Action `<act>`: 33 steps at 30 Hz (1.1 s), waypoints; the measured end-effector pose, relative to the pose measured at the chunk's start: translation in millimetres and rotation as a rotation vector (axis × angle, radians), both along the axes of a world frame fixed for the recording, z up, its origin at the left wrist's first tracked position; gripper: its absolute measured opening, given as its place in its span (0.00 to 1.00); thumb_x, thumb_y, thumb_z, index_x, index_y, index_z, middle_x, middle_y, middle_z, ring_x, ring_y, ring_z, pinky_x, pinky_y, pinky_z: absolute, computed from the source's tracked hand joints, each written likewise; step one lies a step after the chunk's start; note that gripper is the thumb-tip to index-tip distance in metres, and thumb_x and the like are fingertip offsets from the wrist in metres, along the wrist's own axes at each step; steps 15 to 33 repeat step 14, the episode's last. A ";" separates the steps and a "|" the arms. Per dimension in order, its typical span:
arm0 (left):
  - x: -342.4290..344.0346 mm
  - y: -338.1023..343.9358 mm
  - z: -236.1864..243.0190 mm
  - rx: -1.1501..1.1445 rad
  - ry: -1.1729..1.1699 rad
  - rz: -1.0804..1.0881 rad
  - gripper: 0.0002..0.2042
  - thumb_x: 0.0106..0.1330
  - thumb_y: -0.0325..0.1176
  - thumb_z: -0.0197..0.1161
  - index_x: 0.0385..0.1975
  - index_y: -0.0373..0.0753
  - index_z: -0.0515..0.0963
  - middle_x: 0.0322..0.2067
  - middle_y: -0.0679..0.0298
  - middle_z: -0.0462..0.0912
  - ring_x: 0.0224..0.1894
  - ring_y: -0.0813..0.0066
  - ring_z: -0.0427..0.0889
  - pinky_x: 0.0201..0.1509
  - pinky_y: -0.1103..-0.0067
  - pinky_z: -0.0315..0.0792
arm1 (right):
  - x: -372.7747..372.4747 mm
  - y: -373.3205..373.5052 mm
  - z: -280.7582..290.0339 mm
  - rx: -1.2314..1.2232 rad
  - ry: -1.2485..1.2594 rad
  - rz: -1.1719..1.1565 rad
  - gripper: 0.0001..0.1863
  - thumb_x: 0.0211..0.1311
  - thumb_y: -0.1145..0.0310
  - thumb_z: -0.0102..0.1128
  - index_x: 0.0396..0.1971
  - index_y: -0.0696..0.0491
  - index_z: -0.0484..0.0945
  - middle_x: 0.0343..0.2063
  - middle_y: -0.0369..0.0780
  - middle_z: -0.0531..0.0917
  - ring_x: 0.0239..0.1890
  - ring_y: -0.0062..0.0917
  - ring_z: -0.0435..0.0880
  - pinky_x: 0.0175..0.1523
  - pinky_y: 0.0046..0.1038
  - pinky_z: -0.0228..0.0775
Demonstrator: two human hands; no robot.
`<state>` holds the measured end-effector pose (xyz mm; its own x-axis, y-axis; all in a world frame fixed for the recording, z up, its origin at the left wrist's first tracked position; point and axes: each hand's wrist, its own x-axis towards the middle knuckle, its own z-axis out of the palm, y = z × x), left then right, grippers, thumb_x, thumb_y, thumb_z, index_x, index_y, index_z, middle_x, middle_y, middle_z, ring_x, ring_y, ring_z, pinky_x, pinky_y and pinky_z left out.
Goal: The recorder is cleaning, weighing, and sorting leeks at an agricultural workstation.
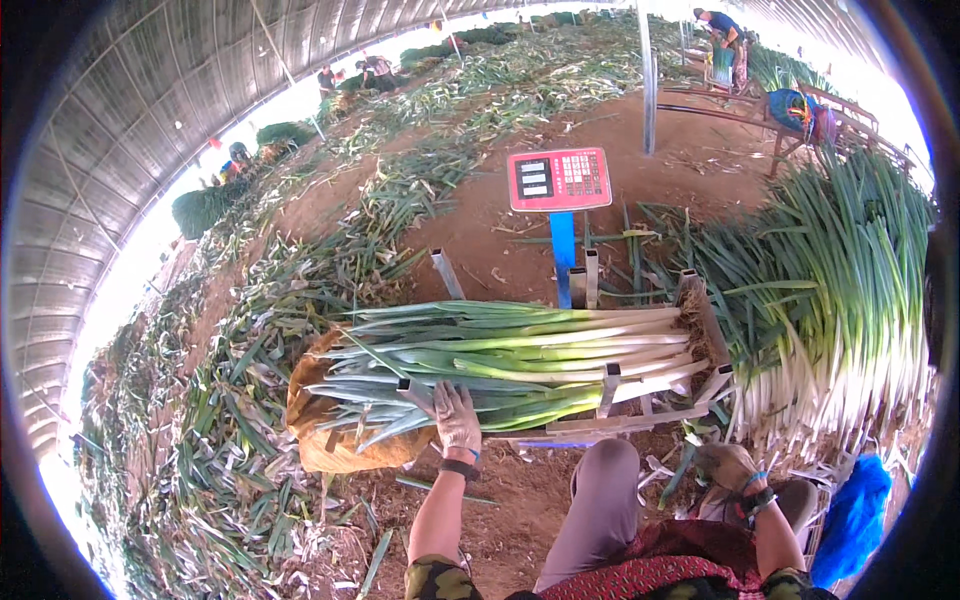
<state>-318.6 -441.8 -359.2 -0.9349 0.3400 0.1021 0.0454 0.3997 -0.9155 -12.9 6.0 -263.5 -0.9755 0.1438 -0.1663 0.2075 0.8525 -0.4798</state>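
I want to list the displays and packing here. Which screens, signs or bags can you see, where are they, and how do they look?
Scale display head: behind the leek bundle, on a blue post; a red rectangular panel with a dark screen and keypad.
Sack: under the bundle's leafy end, beside the left hand; tan, crumpled.
Blue bag: lower right; crumpled.

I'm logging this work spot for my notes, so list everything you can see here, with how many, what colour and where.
Leek bundle: one bundle, green tops and white stalks, lying across the metal cradle.
Metal cradle: one, grey, just ahead of the knees.
Weighing scale display: one, red, on a blue post behind the cradle.
Stacked leeks: one big pile, green and white, on the right.
Sack: one, tan, under the bundle's leafy end.
Blue bag: one, lower right.
Leaf trimmings: too many to count, green, on the earth floor to the left.
Other workers: several, far back.
Left hand: gloved, resting on the bundle.
Right hand: gloved, low by the right knee.
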 end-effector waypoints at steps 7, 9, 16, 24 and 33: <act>23.2 26.4 30.3 0.789 -0.278 -0.112 0.30 0.61 0.31 0.47 0.65 0.34 0.55 0.65 0.43 0.55 0.69 0.47 0.50 0.72 0.58 0.40 | -3.4 6.4 9.6 -0.016 0.087 0.047 0.16 0.56 0.56 0.57 0.39 0.50 0.80 0.30 0.47 0.82 0.34 0.44 0.81 0.40 0.40 0.73; 38.1 40.9 60.3 0.922 -0.360 -0.154 0.32 0.58 0.32 0.52 0.66 0.35 0.55 0.65 0.42 0.55 0.69 0.46 0.50 0.71 0.56 0.42 | -2.8 16.3 12.1 0.025 0.118 0.037 0.16 0.55 0.58 0.58 0.40 0.49 0.80 0.31 0.46 0.82 0.35 0.43 0.81 0.40 0.40 0.73; 86.9 45.0 92.3 1.105 -0.417 -0.129 0.42 0.53 0.42 0.64 0.68 0.40 0.52 0.66 0.47 0.52 0.69 0.51 0.51 0.72 0.56 0.41 | -36.0 -7.4 67.9 -0.013 0.055 -0.003 0.18 0.54 0.61 0.61 0.44 0.51 0.80 0.39 0.47 0.82 0.40 0.42 0.82 0.45 0.37 0.74; 86.9 45.0 92.3 1.105 -0.417 -0.129 0.42 0.53 0.42 0.64 0.68 0.40 0.52 0.66 0.47 0.52 0.69 0.51 0.51 0.72 0.56 0.41 | -36.0 -7.4 67.9 -0.013 0.055 -0.003 0.18 0.54 0.61 0.61 0.44 0.51 0.80 0.39 0.47 0.82 0.40 0.42 0.82 0.45 0.37 0.74; 86.9 45.0 92.3 1.105 -0.417 -0.129 0.42 0.53 0.42 0.64 0.68 0.40 0.52 0.66 0.47 0.52 0.69 0.51 0.51 0.72 0.56 0.41 | -36.0 -7.4 67.9 -0.013 0.055 -0.003 0.18 0.54 0.61 0.61 0.44 0.51 0.80 0.39 0.47 0.82 0.40 0.42 0.82 0.45 0.37 0.74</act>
